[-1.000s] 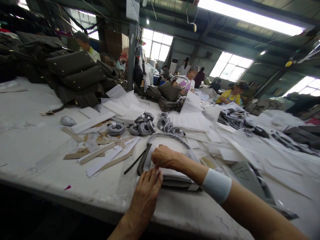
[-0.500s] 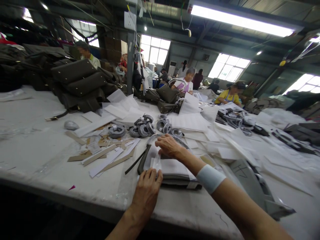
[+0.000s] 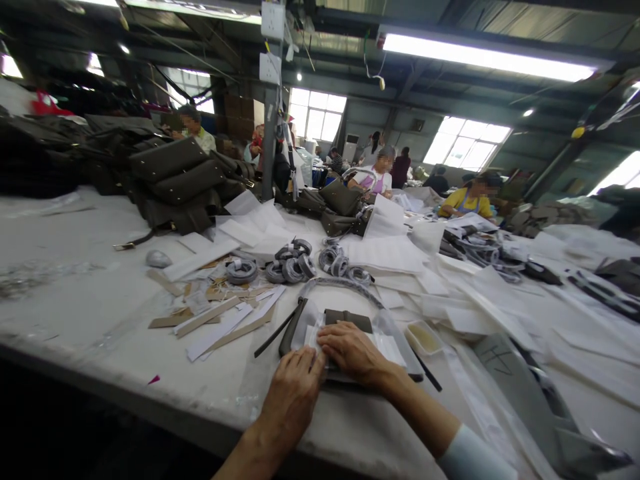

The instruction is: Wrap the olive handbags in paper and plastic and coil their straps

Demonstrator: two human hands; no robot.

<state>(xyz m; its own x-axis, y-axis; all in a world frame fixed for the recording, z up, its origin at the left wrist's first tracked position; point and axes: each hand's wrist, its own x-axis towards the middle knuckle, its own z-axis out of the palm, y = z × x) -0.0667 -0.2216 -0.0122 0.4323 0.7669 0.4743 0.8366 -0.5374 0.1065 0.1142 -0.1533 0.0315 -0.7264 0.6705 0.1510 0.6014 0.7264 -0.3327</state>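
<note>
A dark handbag lies in front of me, partly covered by white foam sheet. Its arched handle is wrapped in film and stands out at the far side. My left hand rests on the near left edge of the bag, fingers laid forward side by side. Flat over the middle of the white covering lies my right hand, its fingertips close to the left fingers. Both hands look open, pressing on the bag. Whatever is under the fingers is hidden. A dark strap sticks out at the left.
Beyond the bag are wrapped rolled straps and foam sheets. Cardboard strips lie at left, with a pile of dark bags behind. A small tub stands right. Co-workers sit across the table.
My right hand has come down and nearer, from pinching at a clear strip above the bag to lying flat on it. My left hand stays at the near edge. More of the handle shows.
</note>
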